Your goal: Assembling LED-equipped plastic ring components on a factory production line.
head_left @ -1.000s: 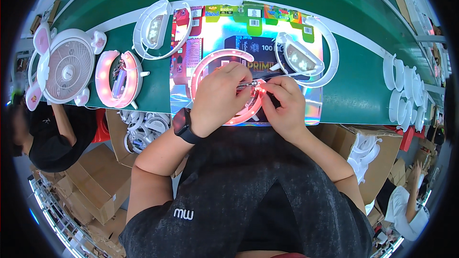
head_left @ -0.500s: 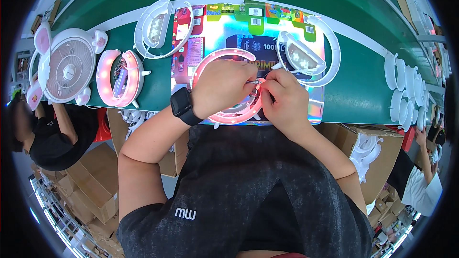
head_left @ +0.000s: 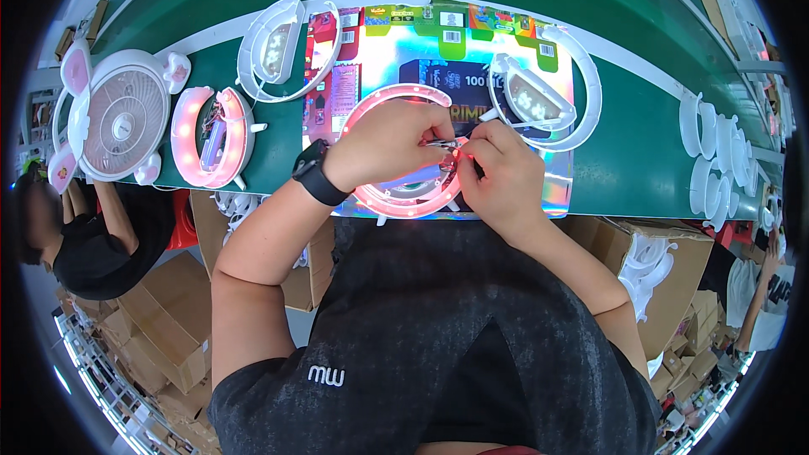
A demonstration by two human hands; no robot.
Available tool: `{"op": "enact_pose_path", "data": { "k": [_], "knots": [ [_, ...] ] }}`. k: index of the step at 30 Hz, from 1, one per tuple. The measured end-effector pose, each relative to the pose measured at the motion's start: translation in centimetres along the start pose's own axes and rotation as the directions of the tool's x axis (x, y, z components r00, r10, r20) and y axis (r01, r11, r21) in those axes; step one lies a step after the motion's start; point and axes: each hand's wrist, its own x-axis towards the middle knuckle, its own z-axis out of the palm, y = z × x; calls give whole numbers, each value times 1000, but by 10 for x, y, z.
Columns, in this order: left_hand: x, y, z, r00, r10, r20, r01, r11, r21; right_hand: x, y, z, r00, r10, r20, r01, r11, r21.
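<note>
The left hand (head_left: 389, 139) and right hand (head_left: 499, 170) pinch the glowing pink plastic ring (head_left: 403, 202), keeping it steady on the green table (head_left: 649, 160).

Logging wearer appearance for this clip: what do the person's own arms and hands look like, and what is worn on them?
Both forearms are bare. The left hand has a black smartwatch with a black band on its wrist. The right hand shows no glove, ring or watch. Dark grey short sleeves end above the elbows.

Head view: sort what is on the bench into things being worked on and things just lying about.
In hand:
- left hand
- right hand
- lit pink ring
- small metal tool

Lying about:
- second pink ring
- white rings
- white fan
- cardboard boxes
</note>
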Motion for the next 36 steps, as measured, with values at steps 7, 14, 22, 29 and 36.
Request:
{"op": "enact_pose_path", "data": {
  "k": [7,14,22,29,36],
  "knots": [
    [-7,11,18,987,20,-158,15,975,221,0,3,-1,1000,-20,22,19,1000,24],
    [-5,10,24,986,-56,-160,65,997,49,-6,6,-2,1000,2,-3,-2,998,60],
    [-5,10,26,978,-83,-192,96,994,58,-7,4,-7,997,9,80,-13,998,61],
    [-8,5,27,980,-87,-179,65,990,-123,-18,2,2,999,32,19,-33,997,67],
    [-5,18,39,954,62,-295,22,962,274,-13,5,8,995,65,-71,-55,990,132]
  ]
}}
